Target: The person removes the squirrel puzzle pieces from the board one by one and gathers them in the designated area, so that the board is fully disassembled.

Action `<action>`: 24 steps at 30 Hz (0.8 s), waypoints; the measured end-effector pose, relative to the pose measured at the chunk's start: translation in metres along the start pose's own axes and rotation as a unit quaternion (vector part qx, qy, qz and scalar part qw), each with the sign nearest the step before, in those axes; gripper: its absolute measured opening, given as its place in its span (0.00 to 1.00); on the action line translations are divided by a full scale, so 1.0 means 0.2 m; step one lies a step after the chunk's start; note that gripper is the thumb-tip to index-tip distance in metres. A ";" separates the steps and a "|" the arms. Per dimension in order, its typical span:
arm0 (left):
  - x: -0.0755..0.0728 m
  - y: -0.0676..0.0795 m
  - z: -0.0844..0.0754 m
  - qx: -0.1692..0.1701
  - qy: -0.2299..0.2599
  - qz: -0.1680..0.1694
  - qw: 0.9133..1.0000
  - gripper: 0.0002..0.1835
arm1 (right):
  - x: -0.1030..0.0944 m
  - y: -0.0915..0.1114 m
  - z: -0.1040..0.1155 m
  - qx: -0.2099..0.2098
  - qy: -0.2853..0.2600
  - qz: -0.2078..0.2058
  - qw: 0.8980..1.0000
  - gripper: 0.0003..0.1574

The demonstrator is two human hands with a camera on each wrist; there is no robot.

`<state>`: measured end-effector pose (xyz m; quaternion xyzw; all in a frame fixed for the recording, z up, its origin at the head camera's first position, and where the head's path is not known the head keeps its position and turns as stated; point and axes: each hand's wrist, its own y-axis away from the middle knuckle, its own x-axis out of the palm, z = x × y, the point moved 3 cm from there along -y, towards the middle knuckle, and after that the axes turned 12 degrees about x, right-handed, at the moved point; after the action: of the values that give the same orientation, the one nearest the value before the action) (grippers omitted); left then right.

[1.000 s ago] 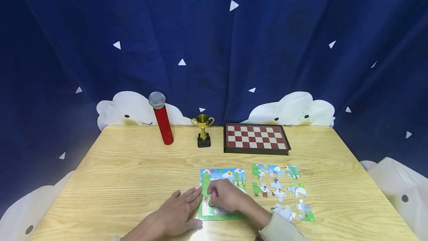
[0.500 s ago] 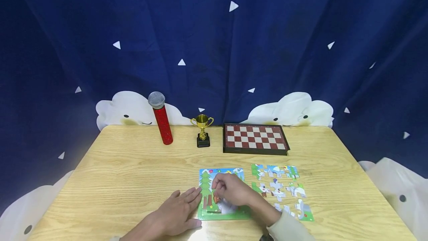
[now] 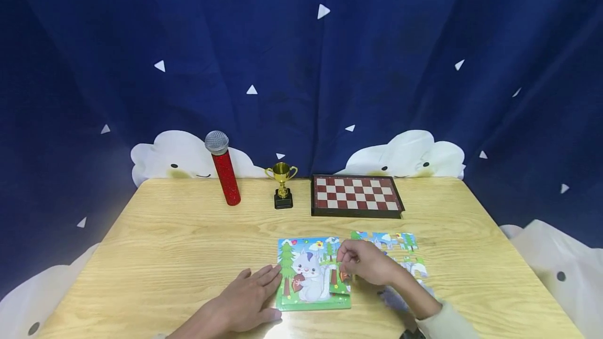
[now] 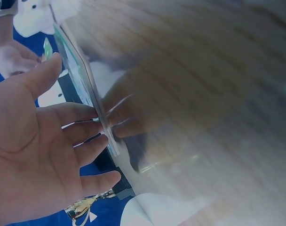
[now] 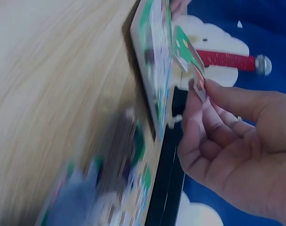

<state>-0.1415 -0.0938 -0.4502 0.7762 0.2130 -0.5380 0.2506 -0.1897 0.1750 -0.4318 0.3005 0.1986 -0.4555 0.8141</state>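
Note:
A picture puzzle board point(image 3: 307, 305) shows a white squirrel with a nut between trees. My right hand point(image 3: 368, 263) pinches a jigsaw piece point(image 5: 190, 52) between thumb and fingertips, at the board's right side. Green and red-brown print shows on the piece, which hangs tilted above the board in the right wrist view. My left hand point(image 3: 249, 297) lies with its fingers extended and fingertips at the board's left edge. Loose jigsaw pieces point(image 3: 409, 242) lie to the right of the board, partly hidden behind my right hand and forearm.
Along the back of the wooden table point(image 3: 188, 245) stand a red glitter microphone point(image 3: 226, 177), a small gold trophy cup point(image 3: 282, 184) and a checkered game board point(image 3: 356, 196) in a black frame. A dark blue curtain point(image 3: 264, 41) hangs behind them.
My right hand has moved right with the pinched piece, from over the board's lower left to its right side, uncovering the squirrel picture. My left hand has stayed at the board's edge.

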 end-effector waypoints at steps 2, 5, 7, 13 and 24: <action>0.00 0.00 0.00 -0.001 0.001 0.002 1.000 0.41 | -0.02 0.02 -0.03 0.007 -0.002 0.010 1.000 0.02; -0.01 0.01 0.00 -0.001 0.002 0.002 1.000 0.41 | -0.04 0.05 -0.07 0.012 -0.002 0.020 1.000 0.03; -0.01 0.01 0.00 -0.001 0.001 0.003 1.000 0.41 | -0.05 0.07 -0.09 0.014 -0.006 0.023 1.000 0.04; -0.01 0.01 0.01 -0.001 0.001 0.004 1.000 0.41 | -0.06 0.10 -0.14 0.024 -0.007 0.027 0.999 0.05; -0.02 0.02 0.00 0.003 -0.013 -0.002 1.000 0.41 | -0.02 0.10 -0.15 0.044 0.016 -0.002 0.999 0.05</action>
<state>-0.1410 -0.0974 -0.4461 0.7695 0.2098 -0.5493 0.2494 -0.1754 0.2052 -0.4457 0.3433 0.1920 -0.4609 0.7955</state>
